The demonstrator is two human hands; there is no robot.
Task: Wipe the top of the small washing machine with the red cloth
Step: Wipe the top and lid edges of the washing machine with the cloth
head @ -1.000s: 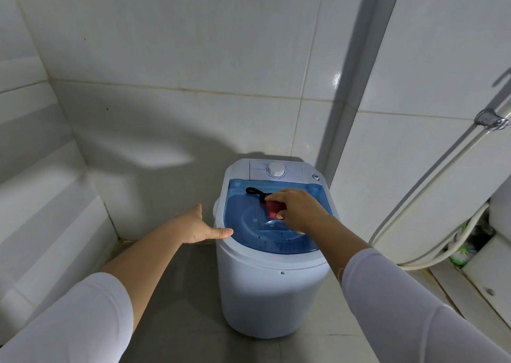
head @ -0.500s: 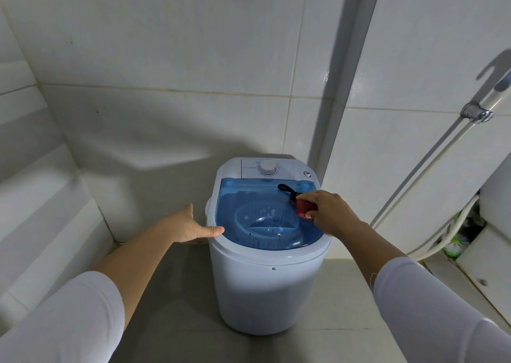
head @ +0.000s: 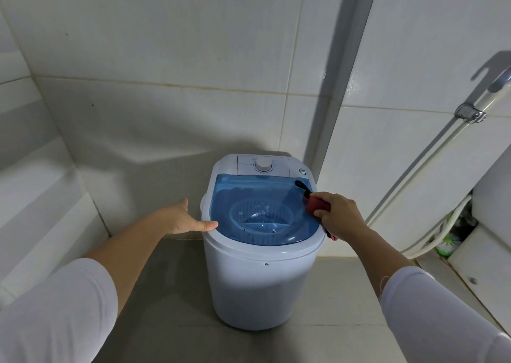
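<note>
A small white washing machine [head: 257, 285] stands on the tiled floor, with a clear blue lid [head: 249, 194] on top and a white dial at the back. My right hand [head: 338, 215] grips a bunched red cloth [head: 316, 205] with a black strap, pressed against the lid's right edge. A bit of the cloth hangs below the hand, over the rim. My left hand [head: 182, 220] rests flat against the machine's left rim, fingers apart, thumb on the lid's edge.
White tiled walls close in behind and on both sides of the machine. A shower hose [head: 431, 174] with a metal fitting runs down the right wall. A white fixture [head: 489, 241] stands at the right edge with a green brush beside it.
My right hand has slid the red cloth from the middle of the lid across to its right edge. The left hand stays on the left rim.
</note>
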